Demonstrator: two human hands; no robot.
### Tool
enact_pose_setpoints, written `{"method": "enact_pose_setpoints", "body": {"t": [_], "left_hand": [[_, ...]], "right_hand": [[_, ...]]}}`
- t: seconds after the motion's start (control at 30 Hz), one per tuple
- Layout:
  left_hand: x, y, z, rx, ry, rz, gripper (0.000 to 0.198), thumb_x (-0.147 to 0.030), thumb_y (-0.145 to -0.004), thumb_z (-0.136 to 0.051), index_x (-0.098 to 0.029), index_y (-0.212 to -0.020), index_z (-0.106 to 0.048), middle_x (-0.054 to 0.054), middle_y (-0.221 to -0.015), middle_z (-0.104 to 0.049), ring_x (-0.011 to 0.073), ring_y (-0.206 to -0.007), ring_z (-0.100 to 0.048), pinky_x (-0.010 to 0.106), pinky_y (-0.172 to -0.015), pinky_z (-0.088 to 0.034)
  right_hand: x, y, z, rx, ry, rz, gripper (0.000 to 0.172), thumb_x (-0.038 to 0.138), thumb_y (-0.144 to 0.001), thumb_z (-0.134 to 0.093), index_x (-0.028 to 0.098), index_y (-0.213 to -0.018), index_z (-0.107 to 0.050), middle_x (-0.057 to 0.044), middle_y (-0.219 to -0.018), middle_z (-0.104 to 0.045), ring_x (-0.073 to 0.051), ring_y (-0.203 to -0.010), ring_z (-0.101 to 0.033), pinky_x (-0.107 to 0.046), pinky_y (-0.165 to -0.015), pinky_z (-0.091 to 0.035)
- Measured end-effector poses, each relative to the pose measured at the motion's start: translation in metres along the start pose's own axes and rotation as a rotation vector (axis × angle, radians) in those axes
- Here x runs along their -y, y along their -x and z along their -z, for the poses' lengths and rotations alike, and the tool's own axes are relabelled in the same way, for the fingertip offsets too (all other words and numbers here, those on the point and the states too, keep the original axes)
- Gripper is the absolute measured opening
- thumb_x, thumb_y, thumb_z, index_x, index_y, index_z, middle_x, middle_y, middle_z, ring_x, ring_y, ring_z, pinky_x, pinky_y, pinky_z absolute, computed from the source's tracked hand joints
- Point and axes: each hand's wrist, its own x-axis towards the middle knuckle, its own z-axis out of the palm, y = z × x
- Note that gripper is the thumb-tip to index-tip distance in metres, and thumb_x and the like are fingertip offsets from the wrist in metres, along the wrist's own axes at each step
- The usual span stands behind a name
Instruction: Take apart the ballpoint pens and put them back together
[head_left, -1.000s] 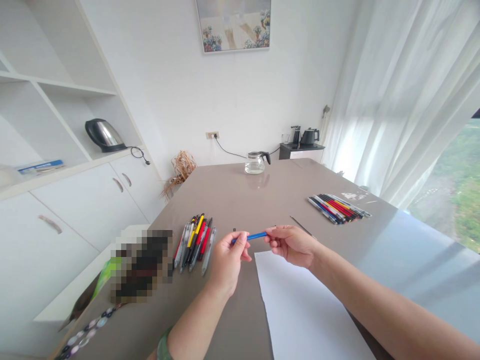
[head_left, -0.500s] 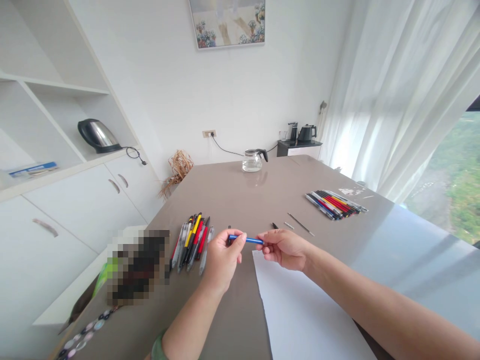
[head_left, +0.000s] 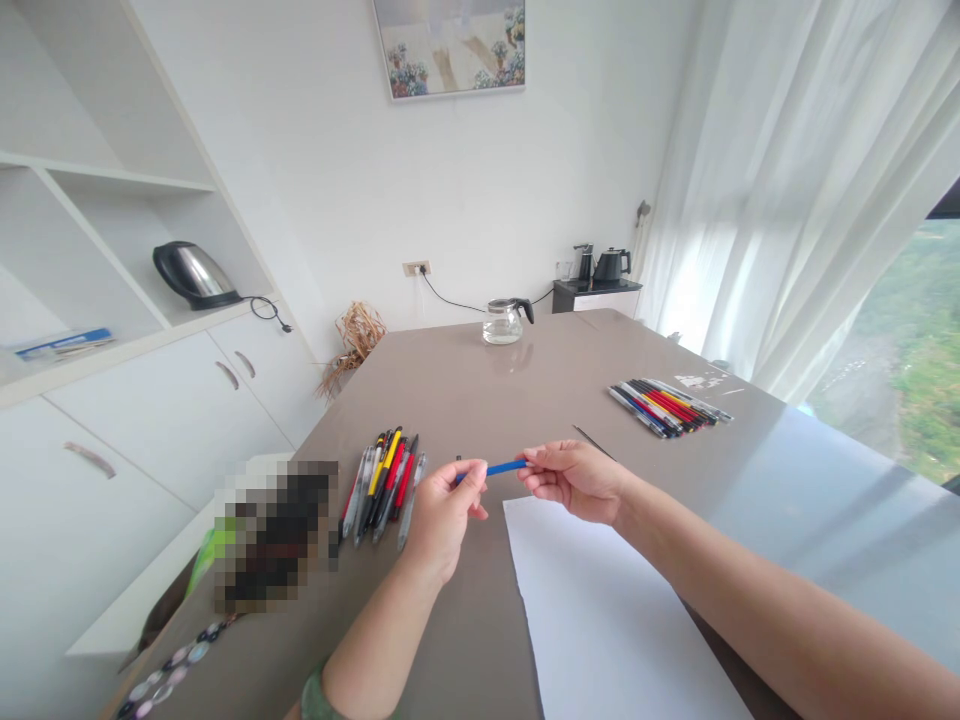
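A slim blue pen barrel point(head_left: 507, 467) is held level between my two hands above the table. My left hand point(head_left: 448, 510) pinches its left end between thumb and fingers. The fingers of my right hand point(head_left: 576, 482) are closed on its right end. A thin dark pen refill point(head_left: 594, 441) lies on the table just beyond my right hand, partly hidden by it. Below my right hand is a white sheet of paper point(head_left: 600, 610). To the left of my left hand lies a loose bunch of pens point(head_left: 386, 480), black, red, yellow and clear.
A neat row of pens point(head_left: 664, 408) lies at the right, with white scraps point(head_left: 697, 381) beyond it. A glass teapot point(head_left: 502, 323) stands at the table's far end. A beaded strap point(head_left: 176, 665) lies along the left edge by a blurred dark object point(head_left: 281, 535).
My right hand has risen slightly, and the blue barrel now tilts up a little to the right. The small parts behind my right hand are now mostly covered by it.
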Motion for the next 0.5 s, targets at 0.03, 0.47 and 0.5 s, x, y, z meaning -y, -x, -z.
{"method": "enact_pose_setpoints", "body": {"t": [0.03,0.47,0.5], "left_hand": [[0.0,0.0,0.0,0.015,-0.013,0.003,0.032,-0.04,-0.066,-0.061,-0.013,-0.084,-0.062,-0.002,-0.06,-0.049,0.0066,-0.047,-0.042,0.02,-0.044,-0.041],[0.0,-0.001,0.002,0.02,0.01,0.0,0.03,-0.044,-0.068,-0.058,-0.014,-0.066,-0.055,-0.004,-0.056,-0.043,0.005,-0.044,-0.036,0.018,-0.041,-0.035],[-0.001,-0.001,0.002,0.014,0.017,0.003,0.031,-0.044,-0.067,-0.059,-0.013,-0.066,-0.055,-0.004,-0.056,-0.043,0.005,-0.044,-0.036,0.018,-0.041,-0.034]], "right_hand": [[0.002,0.001,0.001,0.003,0.015,0.012,0.011,0.013,-0.077,-0.053,0.006,-0.083,-0.06,-0.006,-0.065,-0.064,-0.009,-0.055,-0.061,-0.016,-0.052,-0.051],[0.003,-0.003,0.013,-0.055,0.159,0.093,0.012,0.018,-0.07,-0.058,0.013,-0.08,-0.06,0.002,-0.053,-0.054,-0.005,-0.039,-0.043,-0.017,-0.036,-0.036],[0.002,-0.003,0.013,-0.055,0.164,0.09,0.012,0.018,-0.07,-0.057,0.013,-0.081,-0.06,0.003,-0.051,-0.053,-0.004,-0.037,-0.041,-0.017,-0.034,-0.033]]}}
